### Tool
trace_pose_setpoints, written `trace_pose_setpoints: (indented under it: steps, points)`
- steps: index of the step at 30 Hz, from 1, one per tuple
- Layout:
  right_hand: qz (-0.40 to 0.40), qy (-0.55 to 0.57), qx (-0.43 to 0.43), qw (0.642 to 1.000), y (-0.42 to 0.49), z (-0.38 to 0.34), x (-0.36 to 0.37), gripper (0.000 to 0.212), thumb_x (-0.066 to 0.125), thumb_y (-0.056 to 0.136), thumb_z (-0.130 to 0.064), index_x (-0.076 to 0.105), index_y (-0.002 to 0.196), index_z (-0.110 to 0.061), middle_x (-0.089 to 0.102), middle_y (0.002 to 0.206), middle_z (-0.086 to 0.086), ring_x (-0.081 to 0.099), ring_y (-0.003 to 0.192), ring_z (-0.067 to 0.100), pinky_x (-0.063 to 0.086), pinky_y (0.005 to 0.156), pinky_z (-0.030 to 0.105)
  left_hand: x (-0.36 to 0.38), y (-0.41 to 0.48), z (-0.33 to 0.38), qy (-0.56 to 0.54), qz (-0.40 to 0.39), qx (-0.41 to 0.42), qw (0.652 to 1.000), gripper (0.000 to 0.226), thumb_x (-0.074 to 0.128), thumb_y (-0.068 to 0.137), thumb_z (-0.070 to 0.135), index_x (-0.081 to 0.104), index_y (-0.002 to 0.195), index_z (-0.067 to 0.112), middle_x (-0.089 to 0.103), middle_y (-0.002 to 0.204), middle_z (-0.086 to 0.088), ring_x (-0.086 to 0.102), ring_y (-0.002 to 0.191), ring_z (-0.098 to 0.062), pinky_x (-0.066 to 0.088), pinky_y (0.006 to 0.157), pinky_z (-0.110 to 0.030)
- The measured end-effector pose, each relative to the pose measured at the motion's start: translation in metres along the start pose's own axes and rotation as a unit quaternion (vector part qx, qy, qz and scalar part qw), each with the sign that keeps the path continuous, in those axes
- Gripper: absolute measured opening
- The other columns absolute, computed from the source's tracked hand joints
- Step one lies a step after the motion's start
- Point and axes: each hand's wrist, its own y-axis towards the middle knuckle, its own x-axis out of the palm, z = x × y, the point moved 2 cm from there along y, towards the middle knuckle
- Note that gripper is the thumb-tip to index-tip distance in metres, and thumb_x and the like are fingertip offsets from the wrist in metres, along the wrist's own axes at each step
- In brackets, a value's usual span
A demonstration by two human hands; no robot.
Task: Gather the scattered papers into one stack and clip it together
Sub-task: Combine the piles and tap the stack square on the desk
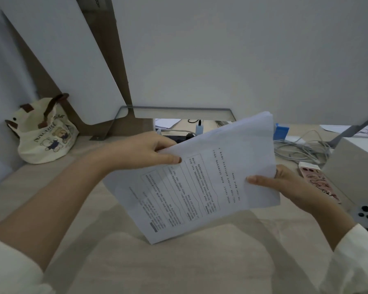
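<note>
Gripping paper stack (202, 177) | left hand (140, 151) far edge | right hand (285, 185) near edge

Txt on papers (200, 179) too small; tote bag (45, 132): "NAU…", rest illeg.

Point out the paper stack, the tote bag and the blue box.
paper stack (200, 181), head view, printed top sheet.
tote bag (45, 134), head view, printed front.
blue box (282, 131), head view, visible blue side.
</note>
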Motion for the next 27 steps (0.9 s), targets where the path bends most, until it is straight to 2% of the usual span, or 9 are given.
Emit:
trace_pose_setpoints:
  steps: [1,3,5,7,9,12,15,21,27]
  points:
    - [0.013,-0.013,0.001,1.0,0.0,-0.007,-0.004,0.038,0.08,0.061,-0.037,0.073,0.093,-0.017,0.076,0.097,0.001,0.071,0.089,0.02,0.056,0.08,0.033,0.003,0.001,0.0,0.003,0.024,0.01,1.0,0.023,0.053,0.091,0.034,0.068,0.105,0.024,0.072,0.097,0.007,0.068,0.083,-0.005,0.056,0.076,-0.029]
    - [0.045,-0.025,-0.01,0.999,-0.002,-0.019,-0.014,0.038,0.073,0.059,-0.042,0.074,0.088,-0.017,0.076,0.092,0.001,0.071,0.084,0.021,0.056,0.08,0.036,0.005,-0.003,-0.004,-0.049,0.083,0.029,0.995,0.017,0.052,0.091,0.033,0.067,0.098,0.032,0.072,0.089,0.013,0.068,0.081,-0.002,0.054,0.07,-0.021]
    - [0.057,-0.017,-0.046,0.997,-0.006,-0.029,-0.026,0.052,0.078,0.046,-0.059,0.077,0.083,-0.022,0.077,0.087,-0.002,0.071,0.076,0.016,0.058,0.07,0.031,0.003,-0.01,-0.011,-0.105,0.148,0.042,0.982,0.016,0.052,0.091,0.031,0.067,0.096,0.033,0.072,0.087,0.016,0.068,0.081,0.001,0.05,0.066,-0.013]
    - [0.065,0.055,-0.078,0.993,-0.009,-0.033,-0.031,0.06,0.082,0.035,-0.061,0.077,0.082,-0.024,0.076,0.083,-0.002,0.071,0.071,0.012,0.058,0.061,0.025,0.005,-0.018,-0.019,-0.16,0.216,0.045,0.962,0.018,0.051,0.091,0.029,0.067,0.099,0.03,0.074,0.088,0.015,0.068,0.081,0.002,0.051,0.065,-0.011]
    - [0.063,0.169,-0.101,0.978,-0.008,-0.03,-0.025,0.051,0.085,0.044,-0.049,0.074,0.086,-0.022,0.075,0.082,-0.003,0.07,0.068,0.012,0.058,0.061,0.025,0.012,-0.024,-0.023,-0.216,0.273,0.044,0.937,0.017,0.05,0.092,0.028,0.064,0.096,0.035,0.072,0.084,0.025,0.067,0.075,0.006,0.048,0.057,-0.006]
    - [0.028,0.229,-0.123,0.965,-0.006,-0.027,0.012,0.029,0.071,0.073,-0.025,0.069,0.102,-0.023,0.074,0.1,-0.003,0.071,0.084,0.013,0.057,0.069,0.026,0.033,-0.027,-0.024,-0.311,0.326,0.037,0.892,0.017,0.048,0.093,0.026,0.061,0.093,0.037,0.07,0.078,0.029,0.067,0.073,0.007,0.047,0.055,-0.007]
    - [0.047,0.226,-0.127,0.965,-0.006,-0.03,0.044,0.038,0.064,0.071,-0.026,0.066,0.108,-0.017,0.072,0.109,0.0,0.069,0.098,0.017,0.057,0.077,0.028,0.055,-0.028,-0.024,-0.364,0.355,0.031,0.861,0.015,0.049,0.092,0.028,0.062,0.092,0.035,0.071,0.082,0.026,0.068,0.077,0.003,0.051,0.059,-0.011]
    - [0.134,0.177,-0.117,0.968,-0.008,0.002,0.061,0.027,0.058,0.08,-0.019,0.066,0.106,-0.018,0.073,0.105,-0.006,0.069,0.097,0.012,0.057,0.082,0.026,0.113,-0.036,-0.044,-0.406,0.346,0.025,0.846,0.024,0.044,0.091,0.024,0.056,0.108,0.036,0.069,0.096,0.031,0.066,0.094,0.003,0.052,0.07,-0.011]
    - [0.138,0.179,-0.051,0.973,-0.01,0.041,0.089,0.029,0.056,0.089,-0.014,0.061,0.117,-0.016,0.072,0.11,-0.002,0.069,0.099,0.017,0.057,0.081,0.029,0.156,-0.037,-0.063,-0.439,0.351,-0.031,0.826,0.031,0.045,0.085,0.035,0.051,0.115,0.042,0.065,0.114,0.022,0.059,0.112,-0.002,0.048,0.099,-0.032]
